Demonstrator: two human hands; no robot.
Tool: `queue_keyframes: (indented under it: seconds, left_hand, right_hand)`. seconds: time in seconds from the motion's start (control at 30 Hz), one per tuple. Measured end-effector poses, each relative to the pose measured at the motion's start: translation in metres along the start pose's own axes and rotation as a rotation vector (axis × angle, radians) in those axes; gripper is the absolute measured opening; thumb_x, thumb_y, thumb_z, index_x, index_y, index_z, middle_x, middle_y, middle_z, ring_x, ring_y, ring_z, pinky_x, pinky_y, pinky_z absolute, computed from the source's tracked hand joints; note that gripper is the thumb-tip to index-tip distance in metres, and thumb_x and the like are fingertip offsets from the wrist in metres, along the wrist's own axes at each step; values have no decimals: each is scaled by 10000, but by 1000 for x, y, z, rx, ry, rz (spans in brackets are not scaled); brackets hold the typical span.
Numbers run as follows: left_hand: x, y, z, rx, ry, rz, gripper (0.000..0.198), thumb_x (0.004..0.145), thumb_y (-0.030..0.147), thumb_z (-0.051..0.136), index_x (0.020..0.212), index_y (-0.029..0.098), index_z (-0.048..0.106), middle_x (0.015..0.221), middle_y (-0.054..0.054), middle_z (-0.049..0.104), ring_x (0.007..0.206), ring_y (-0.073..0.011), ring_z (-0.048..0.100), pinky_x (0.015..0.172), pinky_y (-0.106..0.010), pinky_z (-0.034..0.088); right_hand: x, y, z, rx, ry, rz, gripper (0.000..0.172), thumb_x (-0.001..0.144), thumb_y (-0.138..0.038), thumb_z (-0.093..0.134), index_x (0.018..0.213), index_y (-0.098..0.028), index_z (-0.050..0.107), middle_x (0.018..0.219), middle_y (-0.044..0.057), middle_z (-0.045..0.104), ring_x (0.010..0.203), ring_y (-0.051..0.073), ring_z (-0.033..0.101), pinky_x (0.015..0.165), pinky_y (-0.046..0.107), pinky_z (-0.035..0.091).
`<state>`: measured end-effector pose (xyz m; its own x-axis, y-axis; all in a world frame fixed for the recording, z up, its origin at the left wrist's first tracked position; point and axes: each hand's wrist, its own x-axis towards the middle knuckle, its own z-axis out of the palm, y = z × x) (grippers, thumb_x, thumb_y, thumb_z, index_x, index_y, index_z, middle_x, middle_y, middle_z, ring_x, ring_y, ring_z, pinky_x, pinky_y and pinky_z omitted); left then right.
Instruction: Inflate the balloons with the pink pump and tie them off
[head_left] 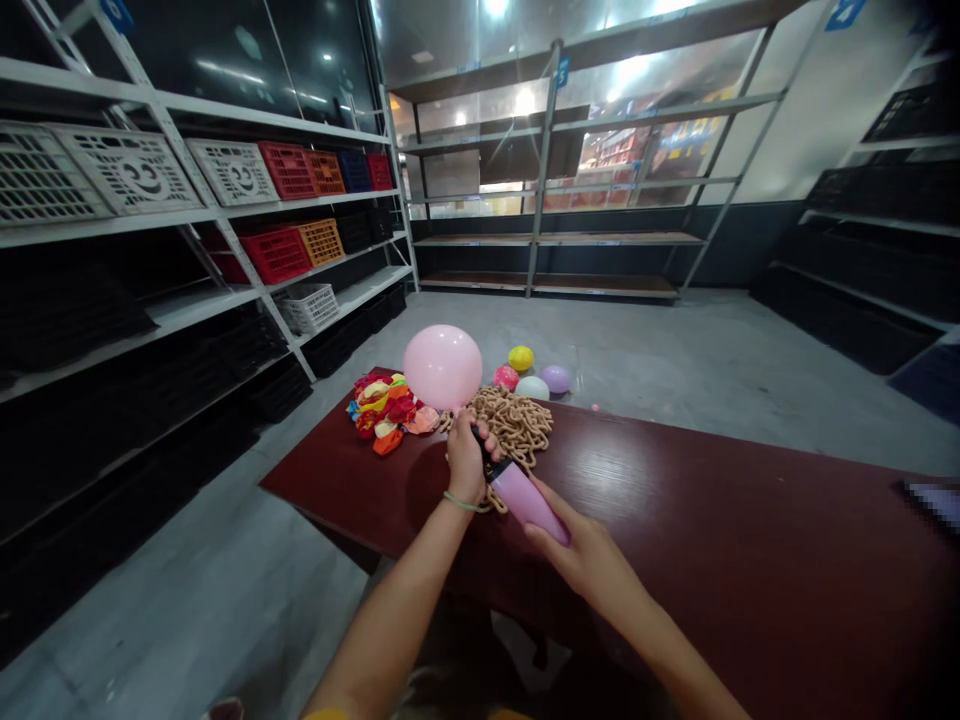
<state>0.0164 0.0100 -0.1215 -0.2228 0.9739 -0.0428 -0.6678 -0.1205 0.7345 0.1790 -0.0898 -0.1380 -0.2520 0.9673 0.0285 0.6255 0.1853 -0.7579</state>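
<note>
Metal shelving (540,240) spans the back of the room. Nearer, a long dark red table (712,500) crosses in front of a seated or standing person; I can't tell which.

Over the table's left part, just beyond the hands, is a round, inflated pink balloon (442,366). To my eye it is the weak point: too much air could burst it, and a slipping neck could let it shoot away. Its neck is hidden at the left hand.

Right of it lies a heap of tan cord (517,420); one loop trails by the left wrist and might snag. Left of it is a pile of limp, bright balloons (390,405).

The right hand (589,550) wraps around the lower body of a pump (531,500). The left hand (466,462) curls around the pump's black end; whether it also pinches the balloon, I can't tell.

The pump is held between the hands, over the table's near side. Its long axis slants: black end forward and left, towards the balloon, pink-purple end back and right, towards the right palm.
</note>
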Motion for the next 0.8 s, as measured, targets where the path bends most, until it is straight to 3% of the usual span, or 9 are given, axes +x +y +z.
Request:
queue_keyframes:
  seconds: [0.2,0.37,0.47,0.67,0.8]
  left_hand:
    - [16,8,-4,7,-4,25,311,892,441,586,780,213,408,583,76,421,399,-52,387,359,-157,294]
    - [40,19,-8,-30,27,6,282,885,404,581,779,217,398,571,81,407,394,-55,375,354,-157,290]
    - [44,20,-9,-43,33,18,268,880,390,584,785,219,401,575,83,399,399,-57,374,355,-157,288]
    - [28,8,-4,-51,41,56,306,885,430,588,777,215,400,591,80,400,407,-52,377,362,-159,295]
    - [11,-7,-3,-6,36,38,308,892,443,579,783,215,403,595,75,421,415,-58,394,371,-166,327]
  right_hand:
    - [-30,23,-7,-115,-8,-10,660,941,-483,533,1546,-297,344,1506,46,492,1301,289,565,1029,410,502]
    - [-57,56,-26,-196,-27,-32,663,934,-484,555,1542,-322,347,1464,18,545,1258,266,606,998,355,530]
    - [-63,61,-30,-208,-19,-23,645,940,-478,549,1537,-327,358,1448,15,562,1245,261,616,986,349,538]
    - [-36,40,-22,-170,-29,-24,613,961,-506,496,1527,-293,388,1479,52,524,1289,296,576,1022,424,510]
    - [-6,20,-11,-120,-12,-5,605,953,-474,519,1523,-316,391,1396,69,611,1207,325,637,969,463,532]
